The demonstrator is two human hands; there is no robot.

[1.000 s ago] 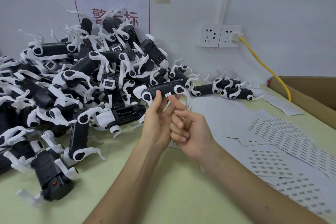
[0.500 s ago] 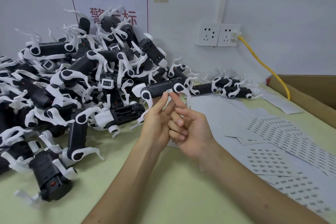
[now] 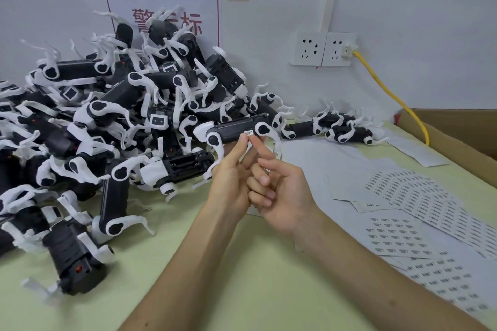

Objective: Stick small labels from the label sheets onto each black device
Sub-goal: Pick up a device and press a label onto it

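Observation:
My left hand holds a black device with white legs up in front of the pile, its fingertips under the body. A small white label sits on the side of that device. My right hand is beside the left, its index finger stretched up to just below the label and its other fingers curled. Label sheets with rows of small printed labels lie on the table to the right.
A large pile of black devices covers the left of the green table against the wall. A few more devices lie behind the sheets. A cardboard box stands at the right, with a yellow cable running from the wall socket.
My right index finger has moved up along the left fingers to the label on the held device. The device has stayed in my left hand, at about the same place.

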